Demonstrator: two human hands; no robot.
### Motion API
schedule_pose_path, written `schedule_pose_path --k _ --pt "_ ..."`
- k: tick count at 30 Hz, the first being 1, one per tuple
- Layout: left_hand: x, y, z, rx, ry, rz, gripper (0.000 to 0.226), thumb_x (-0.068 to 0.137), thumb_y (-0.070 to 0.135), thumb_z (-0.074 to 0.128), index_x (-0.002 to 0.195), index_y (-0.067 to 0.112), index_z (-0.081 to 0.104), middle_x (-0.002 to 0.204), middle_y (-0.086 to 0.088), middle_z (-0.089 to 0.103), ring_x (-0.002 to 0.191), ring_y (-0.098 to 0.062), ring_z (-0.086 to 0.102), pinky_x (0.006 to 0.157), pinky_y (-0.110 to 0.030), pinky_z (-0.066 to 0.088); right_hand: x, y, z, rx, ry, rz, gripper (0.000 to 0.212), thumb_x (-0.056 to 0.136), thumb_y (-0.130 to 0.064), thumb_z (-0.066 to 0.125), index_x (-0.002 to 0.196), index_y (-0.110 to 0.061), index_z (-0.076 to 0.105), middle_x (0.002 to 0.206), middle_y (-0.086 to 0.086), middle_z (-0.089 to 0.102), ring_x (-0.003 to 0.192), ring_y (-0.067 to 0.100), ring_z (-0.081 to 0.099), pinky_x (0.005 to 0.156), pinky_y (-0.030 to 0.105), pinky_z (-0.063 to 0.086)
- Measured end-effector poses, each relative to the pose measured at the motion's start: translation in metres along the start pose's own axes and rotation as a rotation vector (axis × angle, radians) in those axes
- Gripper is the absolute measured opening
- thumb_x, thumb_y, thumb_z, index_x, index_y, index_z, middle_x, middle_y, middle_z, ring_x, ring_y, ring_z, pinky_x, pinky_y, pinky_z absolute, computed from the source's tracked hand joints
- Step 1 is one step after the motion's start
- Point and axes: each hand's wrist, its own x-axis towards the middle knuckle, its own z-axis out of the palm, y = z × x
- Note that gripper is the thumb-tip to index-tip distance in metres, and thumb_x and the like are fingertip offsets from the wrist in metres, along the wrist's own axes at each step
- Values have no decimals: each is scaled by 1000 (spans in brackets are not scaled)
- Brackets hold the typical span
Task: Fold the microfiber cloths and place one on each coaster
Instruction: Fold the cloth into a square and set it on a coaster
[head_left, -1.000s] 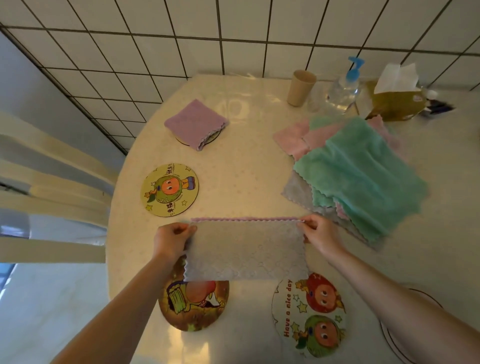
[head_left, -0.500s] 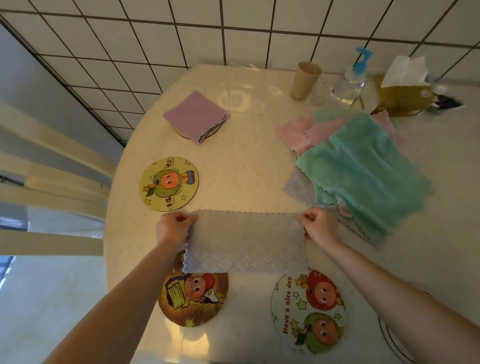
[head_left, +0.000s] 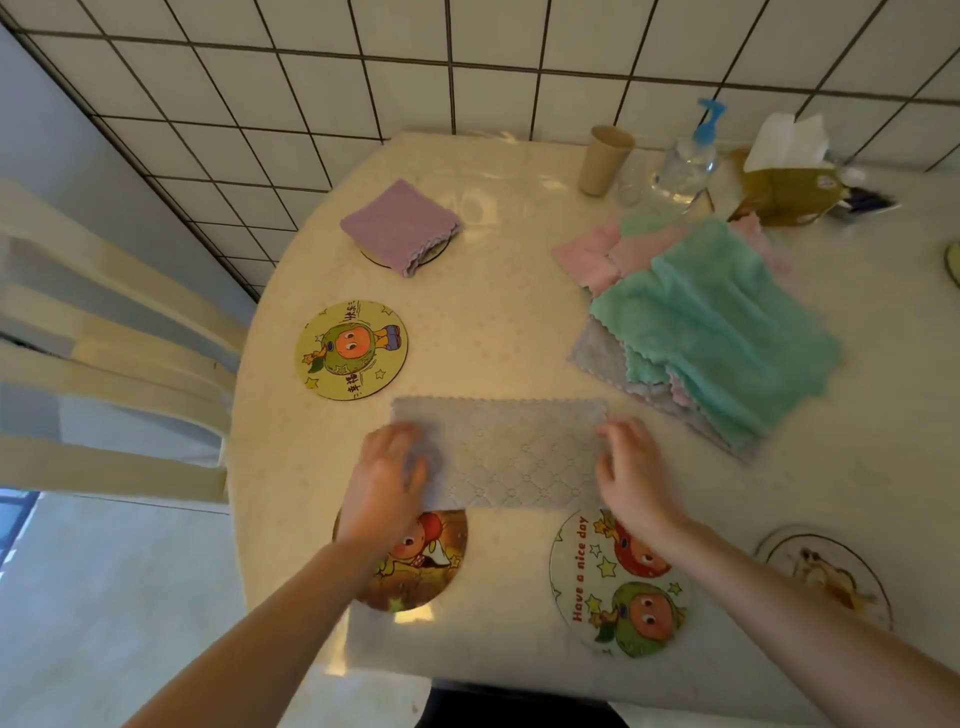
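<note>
— One fold is down now: the grey cloth (head_left: 501, 457) lies flat as a half-size strip on the tabletop (head_left: 519, 322), not lifted as before.
— And the hands?
— Left hand (head_left: 387, 480) rests on its left end, right hand (head_left: 631, 467) at its right edge; both grips have loosened, pinching nothing. One purple cloth (head_left: 400, 226) covers a coaster.

- Left hand (head_left: 387, 475): palm down, blurred; whether its fingers are curled or flat cannot be told.
- Right hand (head_left: 631, 467): palm down, fingers loosely spread and bent.
- Both bare forearms reach in from the near edge, well apart.
</note>
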Motion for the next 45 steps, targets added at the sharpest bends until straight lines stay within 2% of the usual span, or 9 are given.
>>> schedule_pose_path --k 2,5,10,15,25,31,38,40,45 --pt "-28 3 17 123 -140 283 39 95 26 50 133 19 53 140 3 48 135 -15 36 112 -35 33 -29 -11 13 -77 -129 -229 41 93 -16 48 134 -14 45 140 -2 42 127 10 42 107 25 35" --pt "-51 2 46 378 -275 467 49 97 41 38 143 23 38 154 3 31 145 -21 21 116 -43 22 -58 -18 40 -240 -146 -455 48 95 -20 46 142 -16 37 149 -1 36 139 17 30 112 30 16" --pt "-58 -20 49 546 -356 348 58 95 48 30 148 23 26 157 2 22 145 -26 16 112 -52 27 -76 7 52 -341 -160 -424 54 91 -16 54 143 -16 37 151 -2 33 140 17 26 112 32 16" --pt "-63 -49 24 556 -360 296 59 96 52 16 151 33 4 159 11 -6 146 -15 -11 120 -40 1 -87 21 42 -299 -214 -446 56 92 -4 48 144 -16 33 155 -2 23 143 13 20 116 33 21" --pt "-77 -58 1 581 -372 50 79 77 71 -18 147 34 -18 155 15 -21 142 -15 -27 116 -41 -10 -50 26 15 -467 -218 -410 68 57 -2 81 120 -7 57 121 8 59 111 26 57 89 40 52" --pt "-72 -14 25 573 -207 -67 77 87 57 5 151 16 13 159 1 3 144 -21 -10 118 -45 2 -36 21 7 -558 -223 -514 42 67 -3 74 107 -10 63 109 7 63 102 29 58 89 46 47" --pt "-81 59 81 416 -223 257 64 95 43 42 151 26 15 157 3 21 145 -21 14 117 -42 16 -62 21 2 -438 -36 -807 13 79 -7 59 87 -15 63 87 1 61 81 24 55 77 39 46" --pt "-87 68 94 410 -247 226 67 92 43 46 151 26 20 154 3 30 143 -20 26 115 -41 23 -80 20 0 -386 -67 -870 11 84 -11 53 88 -16 63 86 0 60 78 23 55 73 35 46" --pt "-106 65 100 441 -260 334 51 80 30 39 122 19 64 128 1 63 118 -22 59 95 -41 50 -100 15 -8 -221 -335 -1092 23 95 -26 44 97 -16 64 89 -1 59 82 16 56 72 30 50"
